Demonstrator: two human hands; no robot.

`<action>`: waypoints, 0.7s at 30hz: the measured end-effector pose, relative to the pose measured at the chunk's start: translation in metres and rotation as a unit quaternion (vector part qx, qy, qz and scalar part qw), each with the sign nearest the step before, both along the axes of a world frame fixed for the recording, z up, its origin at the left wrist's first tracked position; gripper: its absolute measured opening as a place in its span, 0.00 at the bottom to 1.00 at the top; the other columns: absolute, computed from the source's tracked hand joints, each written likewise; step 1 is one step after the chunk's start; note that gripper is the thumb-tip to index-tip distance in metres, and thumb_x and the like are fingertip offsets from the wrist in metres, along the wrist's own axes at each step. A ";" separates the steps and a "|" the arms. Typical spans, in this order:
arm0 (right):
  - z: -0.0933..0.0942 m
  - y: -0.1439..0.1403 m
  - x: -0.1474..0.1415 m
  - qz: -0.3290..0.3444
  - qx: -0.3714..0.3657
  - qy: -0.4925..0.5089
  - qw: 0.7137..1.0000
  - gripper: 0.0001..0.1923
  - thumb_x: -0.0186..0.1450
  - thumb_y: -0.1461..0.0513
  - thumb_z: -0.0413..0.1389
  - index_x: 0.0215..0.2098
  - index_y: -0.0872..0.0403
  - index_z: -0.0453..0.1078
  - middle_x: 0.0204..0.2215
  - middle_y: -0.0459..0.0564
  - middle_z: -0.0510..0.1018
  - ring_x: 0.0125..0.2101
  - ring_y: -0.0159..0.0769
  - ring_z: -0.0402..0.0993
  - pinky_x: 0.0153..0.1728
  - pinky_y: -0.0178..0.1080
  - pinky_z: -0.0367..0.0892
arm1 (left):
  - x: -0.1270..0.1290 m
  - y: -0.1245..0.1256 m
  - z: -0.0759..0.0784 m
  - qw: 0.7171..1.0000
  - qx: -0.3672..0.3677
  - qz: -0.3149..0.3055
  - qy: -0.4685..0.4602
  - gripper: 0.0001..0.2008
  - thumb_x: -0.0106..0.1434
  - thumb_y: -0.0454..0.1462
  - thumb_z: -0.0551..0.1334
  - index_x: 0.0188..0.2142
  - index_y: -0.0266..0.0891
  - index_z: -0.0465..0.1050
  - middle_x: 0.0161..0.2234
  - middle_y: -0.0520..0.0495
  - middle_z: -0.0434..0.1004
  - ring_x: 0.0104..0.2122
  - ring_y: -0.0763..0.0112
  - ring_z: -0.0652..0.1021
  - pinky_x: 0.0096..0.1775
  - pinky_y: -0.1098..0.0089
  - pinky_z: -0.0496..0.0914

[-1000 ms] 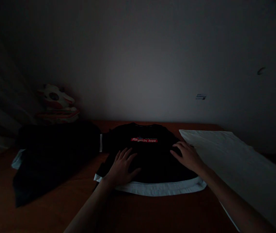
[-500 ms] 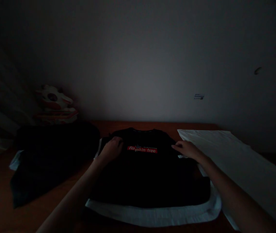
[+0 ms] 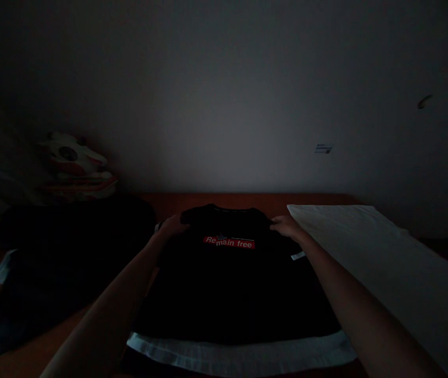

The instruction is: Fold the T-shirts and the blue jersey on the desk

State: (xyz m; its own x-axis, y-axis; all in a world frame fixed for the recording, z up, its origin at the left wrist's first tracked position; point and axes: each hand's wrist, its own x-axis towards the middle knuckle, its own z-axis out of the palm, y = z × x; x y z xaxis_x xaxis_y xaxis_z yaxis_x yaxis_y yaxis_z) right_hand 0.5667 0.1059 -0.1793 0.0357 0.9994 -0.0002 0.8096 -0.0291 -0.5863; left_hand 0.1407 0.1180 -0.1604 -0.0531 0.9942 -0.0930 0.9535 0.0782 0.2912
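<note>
A black T-shirt (image 3: pixel 232 289) lies spread face up, its collar at the far end. A red print reading "Remain free" crosses its chest, and a pale band (image 3: pixel 243 354) runs along the hem. At the shirt's left shoulder edge my left hand (image 3: pixel 173 226) is closed on the cloth, its fingertips partly hidden in the dark. My right hand (image 3: pixel 287 227) pinches the opposite shoulder between thumb and fingers. Just below that hand shows a white stripe on the right sleeve.
Dark cloth (image 3: pixel 70 262) lies heaped at the left. A white cloth (image 3: pixel 365 252) is spread flat at the right. A cow-shaped toy (image 3: pixel 72 155) stands at the back left, on the wooden surface (image 3: pixel 247 200) against a grey wall (image 3: pixel 227 105). The room is dim.
Both hands have moved slightly away from me and to the left, onto the shirt's shoulders. The shirt's lower right side and sleeve now lie straighter, and the hem has shifted nearer.
</note>
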 end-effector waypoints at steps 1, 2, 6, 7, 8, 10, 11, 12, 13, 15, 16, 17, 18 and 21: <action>0.003 0.000 0.001 0.004 -0.001 0.010 1.000 0.09 0.56 0.64 0.59 0.35 0.53 0.78 0.31 0.47 0.84 0.33 0.37 0.81 0.35 0.34 0.70 | -0.001 0.000 0.002 1.000 -0.005 -0.009 -0.002 0.12 0.59 0.40 0.65 0.42 0.40 0.79 0.43 0.40 0.84 0.45 0.54 0.83 0.45 0.65 0.74; 0.006 -0.001 0.002 0.005 0.002 0.020 1.000 0.10 0.56 0.64 0.58 0.36 0.53 0.77 0.32 0.47 0.84 0.33 0.37 0.81 0.36 0.34 0.70 | 0.000 -0.001 0.004 1.000 -0.006 -0.015 -0.004 0.10 0.59 0.39 0.64 0.39 0.40 0.79 0.41 0.41 0.84 0.43 0.55 0.83 0.44 0.65 0.74; 0.020 -0.008 0.005 -0.005 0.038 0.048 0.998 0.13 0.56 0.63 0.56 0.39 0.54 0.74 0.35 0.51 0.83 0.36 0.38 0.79 0.38 0.37 0.70 | 0.006 -0.016 0.017 0.999 0.039 -0.020 -0.009 0.13 0.63 0.39 0.60 0.44 0.37 0.77 0.43 0.38 0.82 0.44 0.55 0.81 0.46 0.62 0.74; 0.024 -0.014 0.008 -0.005 0.048 0.055 0.997 0.14 0.57 0.63 0.55 0.41 0.54 0.73 0.36 0.51 0.82 0.37 0.38 0.78 0.38 0.37 0.70 | 0.007 -0.025 0.020 0.998 0.066 -0.020 -0.012 0.15 0.65 0.41 0.58 0.47 0.36 0.75 0.47 0.37 0.80 0.47 0.56 0.80 0.49 0.61 0.73; 0.028 -0.021 0.011 0.000 0.062 0.064 0.996 0.15 0.57 0.62 0.55 0.42 0.53 0.72 0.38 0.51 0.82 0.38 0.38 0.78 0.39 0.37 0.70 | 0.005 -0.036 0.022 0.994 0.104 -0.024 -0.022 0.17 0.66 0.42 0.56 0.49 0.36 0.73 0.50 0.35 0.77 0.49 0.57 0.79 0.50 0.61 0.72; 0.036 -0.044 0.022 0.035 0.095 0.087 0.991 0.15 0.58 0.60 0.55 0.45 0.52 0.69 0.39 0.49 0.80 0.40 0.38 0.77 0.41 0.38 0.70 | -0.005 -0.066 0.024 0.975 0.204 -0.062 -0.055 0.17 0.67 0.43 0.53 0.50 0.36 0.70 0.52 0.35 0.73 0.50 0.59 0.77 0.52 0.60 0.72; 0.039 -0.059 0.029 0.064 0.108 0.098 0.987 0.15 0.59 0.58 0.56 0.44 0.52 0.68 0.39 0.48 0.79 0.40 0.39 0.76 0.42 0.39 0.70 | -0.012 -0.084 0.024 0.959 0.255 -0.098 -0.075 0.16 0.67 0.43 0.54 0.48 0.37 0.70 0.51 0.36 0.72 0.50 0.59 0.77 0.52 0.60 0.72; 0.042 -0.076 0.037 0.103 0.110 0.105 0.983 0.15 0.59 0.56 0.57 0.43 0.51 0.68 0.37 0.47 0.79 0.39 0.39 0.75 0.41 0.40 0.70 | -0.022 -0.103 0.024 0.944 0.285 -0.141 -0.082 0.14 0.65 0.43 0.55 0.45 0.38 0.70 0.49 0.37 0.73 0.49 0.59 0.77 0.52 0.59 0.72; 0.044 -0.093 0.044 0.137 0.092 0.103 0.981 0.14 0.59 0.54 0.58 0.41 0.51 0.68 0.34 0.46 0.78 0.36 0.39 0.75 0.39 0.40 0.71 | -0.031 -0.122 0.023 0.940 0.276 -0.189 -0.072 0.11 0.63 0.42 0.57 0.42 0.39 0.70 0.48 0.38 0.74 0.48 0.58 0.77 0.51 0.58 0.72; 0.047 -0.128 0.055 0.195 -0.011 0.065 0.979 0.17 0.59 0.51 0.61 0.42 0.51 0.69 0.34 0.46 0.78 0.33 0.38 0.75 0.35 0.39 0.71 | -0.047 -0.157 0.022 0.947 0.200 -0.249 -0.036 0.09 0.59 0.41 0.59 0.39 0.41 0.70 0.45 0.40 0.76 0.45 0.58 0.78 0.48 0.61 0.74; 0.048 -0.143 0.057 0.202 -0.054 0.046 0.977 0.21 0.59 0.51 0.62 0.46 0.51 0.69 0.37 0.48 0.78 0.32 0.37 0.75 0.34 0.39 0.71 | -0.052 -0.171 0.023 0.955 0.145 -0.258 -0.014 0.09 0.58 0.40 0.60 0.37 0.41 0.70 0.43 0.42 0.76 0.43 0.59 0.79 0.45 0.63 0.74; 0.048 -0.156 0.056 0.194 -0.073 0.023 0.978 0.25 0.59 0.51 0.63 0.51 0.51 0.69 0.40 0.50 0.79 0.31 0.37 0.75 0.33 0.39 0.71 | -0.054 -0.183 0.024 0.962 0.093 -0.256 0.007 0.08 0.57 0.40 0.61 0.37 0.42 0.71 0.41 0.43 0.77 0.40 0.60 0.80 0.42 0.65 0.74; 0.049 -0.166 0.054 0.183 -0.079 0.000 0.980 0.28 0.59 0.51 0.63 0.55 0.50 0.68 0.42 0.52 0.79 0.30 0.36 0.75 0.33 0.40 0.72 | -0.053 -0.192 0.027 0.967 0.054 -0.246 0.025 0.09 0.56 0.39 0.61 0.37 0.42 0.72 0.39 0.44 0.78 0.37 0.60 0.80 0.40 0.65 0.74; 0.049 -0.182 0.039 0.187 -0.020 -0.075 0.979 0.24 0.60 0.57 0.61 0.55 0.49 0.73 0.44 0.53 0.78 0.32 0.36 0.76 0.37 0.40 0.72 | -0.041 -0.201 0.038 0.975 0.023 -0.215 0.048 0.26 0.54 0.37 0.62 0.54 0.43 0.70 0.41 0.46 0.79 0.39 0.59 0.81 0.42 0.64 0.74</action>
